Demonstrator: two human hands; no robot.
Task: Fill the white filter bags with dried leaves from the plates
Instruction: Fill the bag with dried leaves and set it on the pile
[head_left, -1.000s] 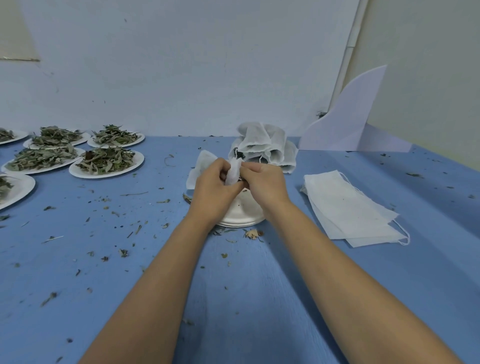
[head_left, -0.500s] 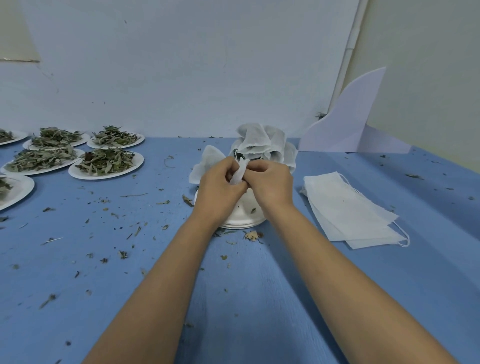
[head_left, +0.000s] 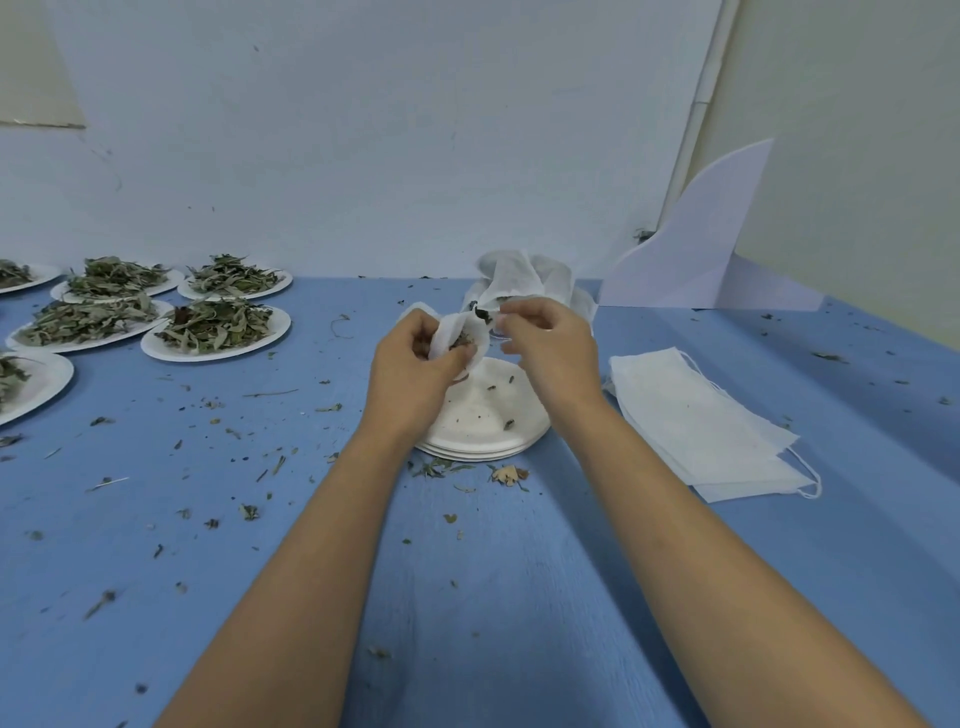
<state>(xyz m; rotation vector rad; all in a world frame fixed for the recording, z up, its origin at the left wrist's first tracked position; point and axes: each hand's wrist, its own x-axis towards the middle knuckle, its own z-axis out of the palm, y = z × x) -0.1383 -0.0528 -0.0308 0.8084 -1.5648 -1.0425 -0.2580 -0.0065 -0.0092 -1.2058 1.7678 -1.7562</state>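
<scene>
- Filter bag (head_left: 450, 332): held just above the stack of emptied plates (head_left: 483, 423) at the middle of the table (head_left: 467, 597), with dried leaves (head_left: 461, 340) visible inside the mouth.
- Left hand (head_left: 415, 374): fingers and thumb are curled round the lower part of the bag, so that the mouth is presented toward the other hand.
- Right hand (head_left: 550, 353): fingers are drawn narrowly together at the bag's rim, beside a dark leaf fragment (head_left: 483, 314). Whether the rim, a leaf or nothing is pinched cannot be told, because the fingertips are blurred.
- Step in hand, as judged: the charge of leaves is being pushed home into the bag.
- The mouth should be kept wide and tilted upward, and the bag kept over the plates so that spilled fragments are caught there rather than on the littered table.
- Leaves should be pressed in gently, since they look brittle and the bag fabric looks thin.
- Remaining work, as judged: loaded plates (head_left: 215, 332) lie well apart at the left and a pile of flat bags (head_left: 696, 421) lies near the right hand, so many fills are outstanding. A heap of bags (head_left: 524, 280) sits just behind the hands.
</scene>
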